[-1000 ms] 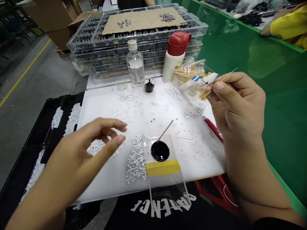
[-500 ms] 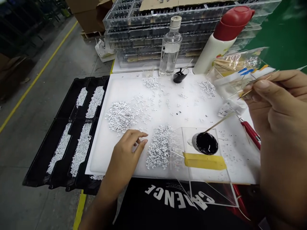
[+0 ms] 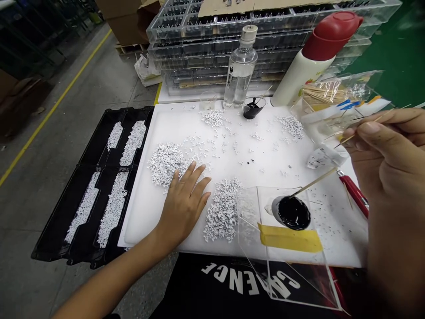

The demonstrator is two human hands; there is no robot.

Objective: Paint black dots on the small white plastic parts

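Observation:
My left hand [image 3: 185, 206] lies flat on the white plastic board [image 3: 139, 221], fingers spread and holding nothing. Its fingertips touch the edge of a heap of small white parts [image 3: 165, 164], and a second heap [image 3: 222, 212] sits just to its right. My right hand [image 3: 388, 177] pinches a thin wooden toothpick [image 3: 347, 140] above the board's right side. Nearest it lies a white cloth or tissue [image 3: 323, 157] with black smears. A wooden stick [image 3: 314, 182] leans in a pool of black paste [image 3: 292, 213] on a transparent acrylic stand [image 3: 288, 261] with yellow tape [image 3: 290, 238].
Left of the board, a black tray [image 3: 99, 186] holds rows of white parts. Behind stand a glass bottle [image 3: 240, 73], a small cup of black liquid [image 3: 254, 107], a red-capped white bottle [image 3: 320, 66], a toothpick bag [image 3: 335, 93] and stacked transparent trays [image 3: 232, 48].
My left hand has come down from a raised, half-curled pose to lie flat on the board beside the heaps. The view has tilted down and shifted. My right hand still pinches the toothpick.

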